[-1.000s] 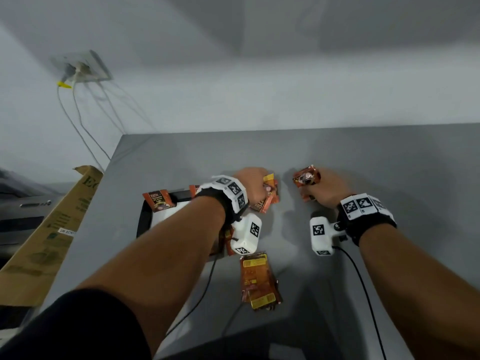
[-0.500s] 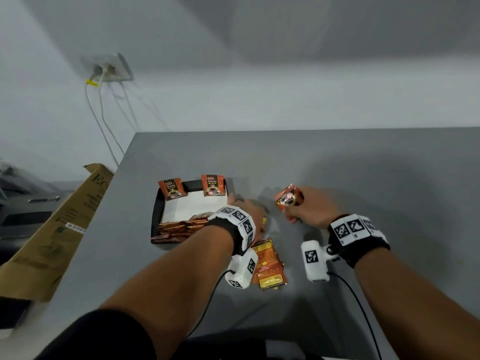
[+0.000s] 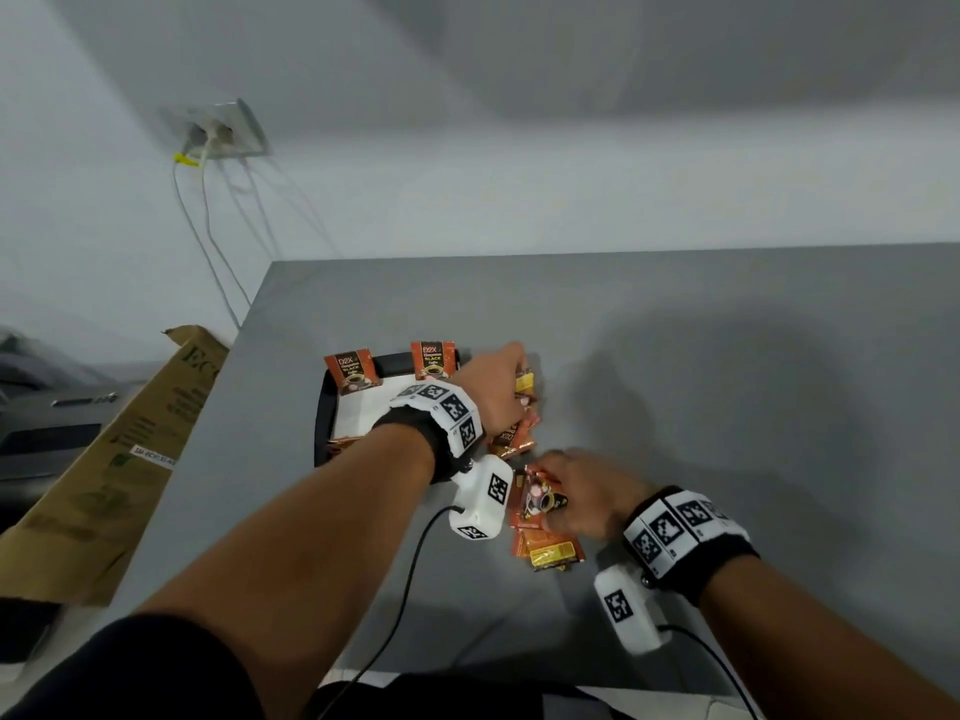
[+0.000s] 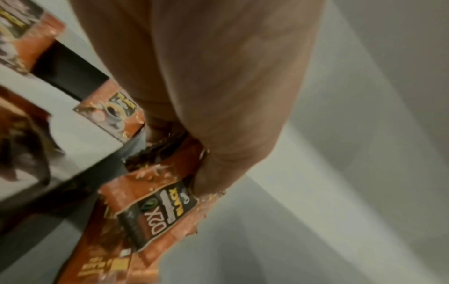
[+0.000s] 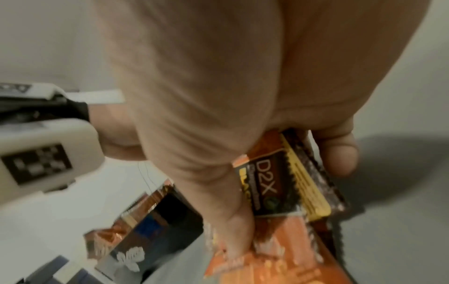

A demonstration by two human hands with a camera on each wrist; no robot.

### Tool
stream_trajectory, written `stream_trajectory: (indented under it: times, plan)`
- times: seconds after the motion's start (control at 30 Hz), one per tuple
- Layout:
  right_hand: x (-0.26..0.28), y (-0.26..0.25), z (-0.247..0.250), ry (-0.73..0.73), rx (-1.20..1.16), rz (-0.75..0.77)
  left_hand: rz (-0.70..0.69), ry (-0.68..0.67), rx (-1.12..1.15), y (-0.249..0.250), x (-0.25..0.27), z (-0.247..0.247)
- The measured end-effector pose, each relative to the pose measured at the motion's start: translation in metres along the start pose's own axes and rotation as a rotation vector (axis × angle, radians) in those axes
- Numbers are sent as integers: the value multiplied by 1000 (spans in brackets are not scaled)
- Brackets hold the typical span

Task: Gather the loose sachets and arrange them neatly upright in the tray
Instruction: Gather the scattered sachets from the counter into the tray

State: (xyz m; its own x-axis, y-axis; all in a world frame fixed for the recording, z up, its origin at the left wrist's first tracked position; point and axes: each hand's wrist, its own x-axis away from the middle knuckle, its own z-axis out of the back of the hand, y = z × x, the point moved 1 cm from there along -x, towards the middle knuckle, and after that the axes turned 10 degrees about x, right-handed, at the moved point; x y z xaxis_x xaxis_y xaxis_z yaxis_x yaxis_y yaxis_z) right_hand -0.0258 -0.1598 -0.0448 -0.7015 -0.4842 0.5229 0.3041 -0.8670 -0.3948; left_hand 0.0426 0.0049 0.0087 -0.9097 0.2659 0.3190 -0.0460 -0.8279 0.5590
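A grey table (image 3: 675, 356) is set against a pale wall. The black tray (image 3: 323, 407) lies near the table's left edge, with two sachets (image 3: 432, 360) stood upright at its far wall. The left hand (image 3: 491, 389) is closed on sachets just beside the tray's right side. The right hand (image 3: 582, 498) pinches a small bundle of sachets (image 5: 286, 184) over loose sachets (image 3: 548, 550) nearer the front edge.
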Motion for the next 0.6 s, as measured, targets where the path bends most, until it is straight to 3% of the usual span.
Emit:
stream_trajectory:
  times: [0.17, 0.4, 0.5, 0.6]
  plan:
    - [1, -2, -5, 27, -5, -18, -54, 92, 116, -21, 23, 31]
    - [13, -14, 8, 53, 81, -73, 69, 255, 198, -80, 55, 77]
    - [22, -24, 35, 81, -5, -43, 89, 251, 156, -101, 64, 88]
    - [18, -40, 68, 205, -166, -27, 72, 212, 116, -116, 70, 92]
